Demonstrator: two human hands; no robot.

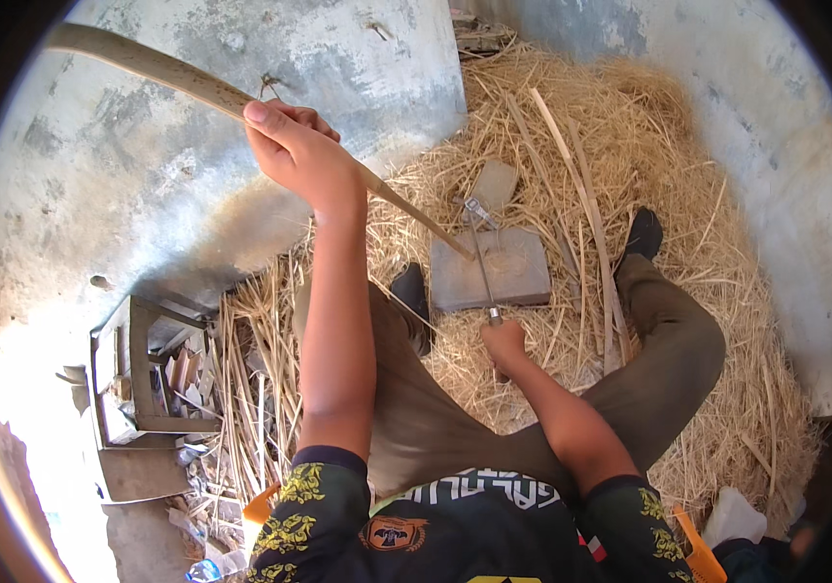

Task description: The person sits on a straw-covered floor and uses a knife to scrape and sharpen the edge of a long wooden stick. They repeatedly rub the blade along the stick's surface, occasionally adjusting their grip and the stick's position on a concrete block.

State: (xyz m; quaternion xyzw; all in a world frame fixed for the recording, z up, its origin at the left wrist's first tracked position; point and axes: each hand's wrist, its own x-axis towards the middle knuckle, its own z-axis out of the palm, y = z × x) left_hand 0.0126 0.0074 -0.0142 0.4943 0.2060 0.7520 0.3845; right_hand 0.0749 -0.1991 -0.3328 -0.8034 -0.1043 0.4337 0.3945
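My left hand (pixel 304 146) is raised and wrapped round a long bamboo strip (pixel 158 70), which slants from the upper left down to a grey stone block (pixel 518 287). The strip's lower end meets the block's top beside a narrow blade. That blade belongs to a long knife (pixel 483 270) whose handle is gripped in my right hand (pixel 503 345), low between my legs. It points away from me across the block, seen nearly edge-on. Past the block, by the blade's far end, lies a small silvery metal piece (pixel 477 210); its kind is unclear.
Dry straw-like shavings (pixel 640 126) cover the floor. Long split strips (pixel 581 194) lie right of the block, and a smaller flat stone (pixel 495 183) behind it. A wooden frame (pixel 144 364) holding scraps stands at left. Weathered walls (pixel 358 78) rise around; a plastic bottle (pixel 207 568) lies lower left.
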